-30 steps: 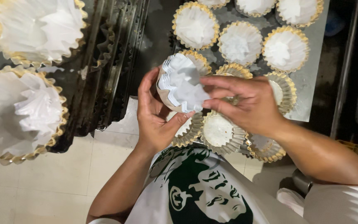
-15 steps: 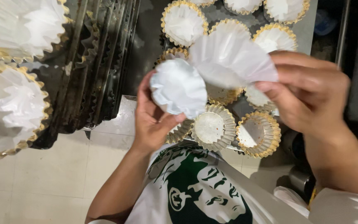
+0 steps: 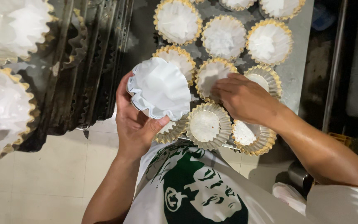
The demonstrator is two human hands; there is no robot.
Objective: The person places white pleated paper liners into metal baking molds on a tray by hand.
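At the far left, large fluted moulds lined with white paper point(image 3: 5, 112) are seen, and beside them a stack of dark, worn fluted metal trays point(image 3: 83, 66). Right of these, the left hand point(image 3: 135, 124) is clenched around a stack of white fluted paper liners point(image 3: 160, 89), held above the near edge of the grey metal worktop point(image 3: 297, 74), the open side tilted away from the palm. Further right, golden fluted round moulds point(image 3: 224, 37) are set in rows on the worktop, most already lined. The right hand point(image 3: 243, 99) is lowered, fingers pressed into 1 mould point(image 3: 212, 74) of the middle row; whether anything is pinched cannot be told. The liner stack lies just left of that hand, nothing standing between them. An unlined mould point(image 3: 206, 126) sits just below.
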